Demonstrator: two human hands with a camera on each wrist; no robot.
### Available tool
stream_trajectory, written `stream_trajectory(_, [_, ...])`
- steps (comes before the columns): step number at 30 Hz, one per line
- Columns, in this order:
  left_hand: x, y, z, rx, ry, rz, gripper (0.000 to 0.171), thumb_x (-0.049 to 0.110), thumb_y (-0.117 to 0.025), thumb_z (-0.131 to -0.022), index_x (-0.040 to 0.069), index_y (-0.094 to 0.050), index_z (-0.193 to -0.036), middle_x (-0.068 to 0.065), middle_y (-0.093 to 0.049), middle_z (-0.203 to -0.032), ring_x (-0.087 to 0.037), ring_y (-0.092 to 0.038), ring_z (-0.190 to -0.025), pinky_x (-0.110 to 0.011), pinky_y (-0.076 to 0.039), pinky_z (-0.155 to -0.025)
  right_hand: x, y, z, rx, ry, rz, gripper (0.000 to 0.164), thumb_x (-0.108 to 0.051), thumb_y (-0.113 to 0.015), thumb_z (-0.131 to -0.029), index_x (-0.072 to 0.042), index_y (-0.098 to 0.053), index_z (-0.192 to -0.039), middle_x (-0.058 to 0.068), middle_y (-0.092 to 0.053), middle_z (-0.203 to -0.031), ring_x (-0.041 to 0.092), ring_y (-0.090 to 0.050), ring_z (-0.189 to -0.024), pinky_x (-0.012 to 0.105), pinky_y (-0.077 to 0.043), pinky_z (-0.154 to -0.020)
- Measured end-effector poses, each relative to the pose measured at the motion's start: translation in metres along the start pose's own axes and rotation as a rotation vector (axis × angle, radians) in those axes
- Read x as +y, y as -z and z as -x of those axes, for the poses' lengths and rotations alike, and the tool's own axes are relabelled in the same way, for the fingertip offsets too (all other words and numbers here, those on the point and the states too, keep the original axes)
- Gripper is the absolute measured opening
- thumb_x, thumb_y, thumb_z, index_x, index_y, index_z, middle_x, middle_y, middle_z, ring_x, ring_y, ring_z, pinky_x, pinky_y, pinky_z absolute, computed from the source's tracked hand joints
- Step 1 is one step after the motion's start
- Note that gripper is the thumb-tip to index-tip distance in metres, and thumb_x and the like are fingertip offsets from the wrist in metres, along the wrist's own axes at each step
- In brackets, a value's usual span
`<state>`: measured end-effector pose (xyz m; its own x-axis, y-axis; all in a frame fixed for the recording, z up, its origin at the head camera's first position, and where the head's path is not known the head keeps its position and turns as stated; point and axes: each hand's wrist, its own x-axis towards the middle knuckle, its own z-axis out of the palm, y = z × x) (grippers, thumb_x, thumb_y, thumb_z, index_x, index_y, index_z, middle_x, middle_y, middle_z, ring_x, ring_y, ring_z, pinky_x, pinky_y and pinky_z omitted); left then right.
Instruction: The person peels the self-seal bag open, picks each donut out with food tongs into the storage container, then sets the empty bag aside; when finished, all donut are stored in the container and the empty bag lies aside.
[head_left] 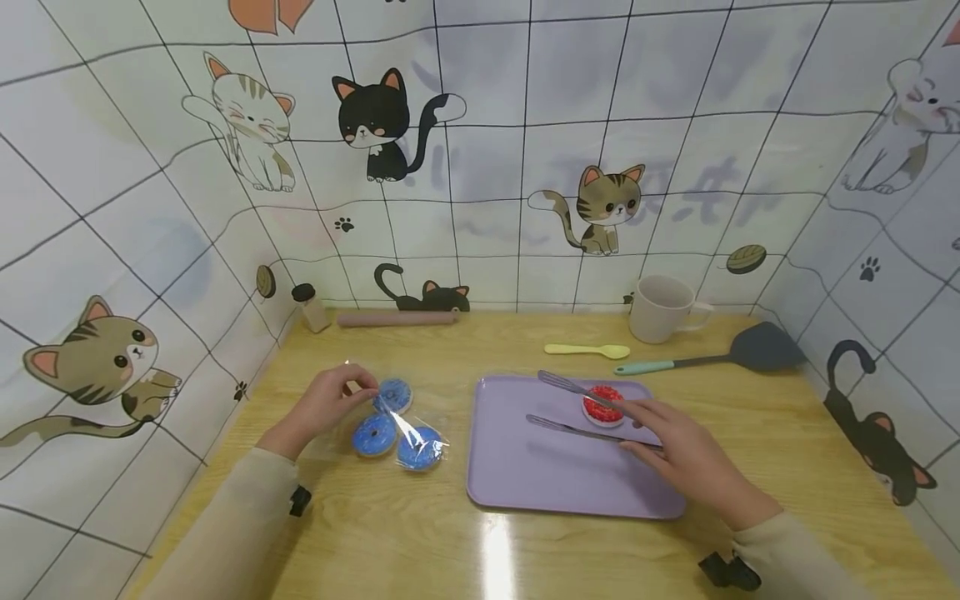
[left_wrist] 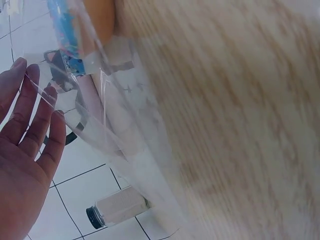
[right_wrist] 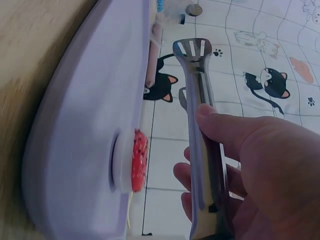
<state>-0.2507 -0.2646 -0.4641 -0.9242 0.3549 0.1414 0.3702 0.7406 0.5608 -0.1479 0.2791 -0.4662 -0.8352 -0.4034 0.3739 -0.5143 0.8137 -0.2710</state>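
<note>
My left hand (head_left: 330, 404) pinches the edge of a clear plastic bag (left_wrist: 125, 130) between thumb and fingertips. The bag overlaps toy donuts with blue icing: one at the back (head_left: 393, 396), one at the left (head_left: 374, 435) and one at the right (head_left: 420, 450). Above the purple tray (head_left: 540, 483), my right hand (head_left: 693, 458) holds metal tongs (right_wrist: 202, 125), their arms spread apart and nothing between the tips. A donut with red sprinkled icing (right_wrist: 139, 160) lies on the tray, partly behind the tongs in the head view.
Along the back stand a black-capped shaker (head_left: 311, 308), a rolling pin (head_left: 397, 318) and a beige mug (head_left: 660, 310). A yellow spoon (head_left: 587, 351) and a dark spatula with a green handle (head_left: 761, 348) lie behind the tray. Cat-print walls enclose the wooden table (head_left: 390, 533).
</note>
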Motion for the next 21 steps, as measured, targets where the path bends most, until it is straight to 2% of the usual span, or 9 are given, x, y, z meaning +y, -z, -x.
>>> stream_trajectory(3, [-0.001,0.000,0.001,-0.003,-0.005,0.009,0.005,0.021,-0.069,-0.101,0.019,-0.074,-0.100,0.005,-0.072,-0.101,-0.015,-0.064,-0.096,-0.032,-0.052,-0.081,-0.005,-0.009,-0.006,0.004,0.011,-0.006,0.061,-0.026,-0.087,-0.084,-0.018,-0.064,-0.139,0.002,-0.069,-0.115,0.018,-0.068,-0.095,0.039,-0.057,-0.075])
stream_trajectory(8, [-0.002,0.001,0.004,0.002,-0.001,0.000,0.006,0.021,-0.069,-0.101,0.018,-0.074,-0.099,0.005,-0.072,-0.100,-0.015,-0.064,-0.096,-0.032,-0.052,-0.080,-0.016,-0.021,-0.018,-0.014,0.029,-0.030,0.056,-0.028,-0.086,-0.086,-0.016,-0.066,-0.136,0.006,-0.069,-0.129,0.023,-0.071,-0.108,0.049,-0.058,-0.088])
stream_trajectory(14, [-0.003,0.002,0.006,0.006,0.010,-0.004,0.003,0.018,-0.071,-0.099,0.018,-0.074,-0.100,0.004,-0.072,-0.101,-0.015,-0.063,-0.096,-0.032,-0.052,-0.081,-0.027,-0.029,-0.034,-0.041,0.097,-0.056,0.055,-0.029,-0.083,-0.089,-0.021,-0.064,-0.140,0.003,-0.069,-0.127,0.013,-0.071,-0.099,0.043,-0.058,-0.088])
stream_trajectory(21, [-0.003,0.002,0.001,0.020,-0.007,-0.006,0.003,0.018,-0.070,-0.100,0.018,-0.074,-0.099,0.003,-0.073,-0.101,-0.015,-0.065,-0.097,-0.031,-0.052,-0.080,-0.037,-0.032,-0.056,-0.077,0.134,-0.061,0.051,-0.029,-0.079,-0.093,-0.020,-0.064,-0.140,0.001,-0.069,-0.126,0.014,-0.069,-0.099,0.041,-0.057,-0.085])
